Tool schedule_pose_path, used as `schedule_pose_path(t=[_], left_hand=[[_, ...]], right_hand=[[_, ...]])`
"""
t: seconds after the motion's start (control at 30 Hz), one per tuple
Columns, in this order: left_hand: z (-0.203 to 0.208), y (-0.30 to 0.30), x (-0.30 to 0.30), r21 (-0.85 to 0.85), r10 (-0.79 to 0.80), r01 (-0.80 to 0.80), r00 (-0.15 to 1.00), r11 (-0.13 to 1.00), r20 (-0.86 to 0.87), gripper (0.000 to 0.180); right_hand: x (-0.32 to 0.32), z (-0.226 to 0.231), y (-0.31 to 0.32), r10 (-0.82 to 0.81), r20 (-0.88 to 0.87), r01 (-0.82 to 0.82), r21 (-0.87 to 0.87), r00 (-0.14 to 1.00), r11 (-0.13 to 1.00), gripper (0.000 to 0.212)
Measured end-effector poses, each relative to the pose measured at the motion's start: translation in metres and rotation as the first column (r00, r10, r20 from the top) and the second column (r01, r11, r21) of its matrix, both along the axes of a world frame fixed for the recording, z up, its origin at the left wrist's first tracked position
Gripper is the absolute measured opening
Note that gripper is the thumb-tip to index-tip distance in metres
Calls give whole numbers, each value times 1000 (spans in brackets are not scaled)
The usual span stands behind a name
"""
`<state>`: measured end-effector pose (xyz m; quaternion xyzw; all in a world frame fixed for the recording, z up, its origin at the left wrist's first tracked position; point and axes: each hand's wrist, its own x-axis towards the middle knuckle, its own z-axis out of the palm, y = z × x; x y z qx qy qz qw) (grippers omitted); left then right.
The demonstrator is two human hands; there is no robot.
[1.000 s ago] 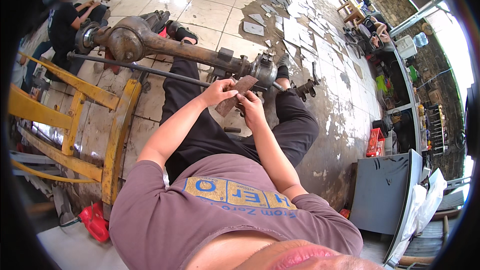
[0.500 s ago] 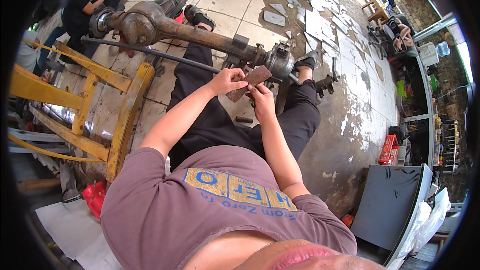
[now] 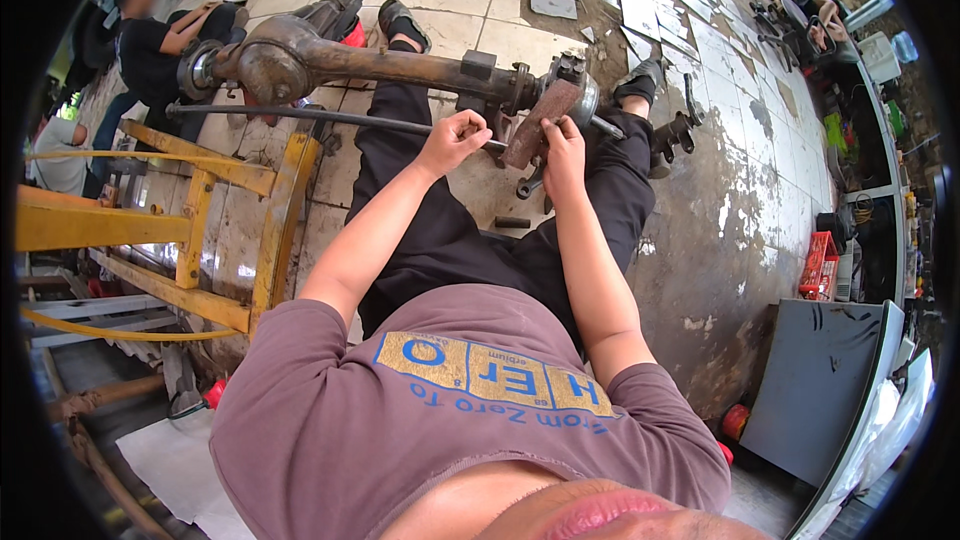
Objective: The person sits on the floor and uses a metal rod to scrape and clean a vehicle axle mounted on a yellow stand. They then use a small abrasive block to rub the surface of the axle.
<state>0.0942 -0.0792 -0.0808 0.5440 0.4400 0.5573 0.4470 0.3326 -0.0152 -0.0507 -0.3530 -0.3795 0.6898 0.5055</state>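
Observation:
In front of my legs, my right hand (image 3: 563,155) pinches a reddish-brown, flat rectangular strip (image 3: 541,125) between thumb and fingers. The strip is tilted, its upper end overlapping the hub end of an axle. My left hand (image 3: 455,143) is just left of the strip, apart from it, with fingers curled and thumb against them; anything small inside is hidden. A long dark metal rod (image 3: 300,111) runs behind the left hand. Beyond it lies a large rusty axle housing (image 3: 390,63), with a round differential bulge on the left and a hub (image 3: 583,98) on the right.
A yellow metal frame (image 3: 285,220) stands close on my left. A person (image 3: 150,45) sits at the far left. Broken tiles (image 3: 640,8) lie on the far floor. A grey cabinet (image 3: 815,380) and a red crate (image 3: 821,262) stand on the right. A short dark cylinder (image 3: 512,223) rests between my legs.
My left hand has let go of the strip and moved slightly left. My right hand has carried the strip a little right, now more upright. The view has shifted slightly.

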Motion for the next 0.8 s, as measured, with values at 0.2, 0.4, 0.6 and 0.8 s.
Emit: schedule_pose_path(t=[0.2, 0.4, 0.6, 0.8], left_hand=[[0, 4, 2, 34, 53, -52, 997, 998, -47, 16], [-5, 6, -13, -18, 61, -64, 988, 998, -145, 14], [7, 8, -12, 81, 106, -86, 952, 993, -287, 12], [17, 30, -9, 106, 142, -106, 890, 989, -433, 9]], right_hand=[[-6, 4, 22, -88, -27, 90, 52, 996, 995, 13], [20, -9, 45, -213, -130, 219, 33, 968, 975, 15], [76, 12, 98, -436, -178, 448, 31, 882, 893, 16], [84, 17, 126, -601, 36, 543, 390, 798, 744, 23]])
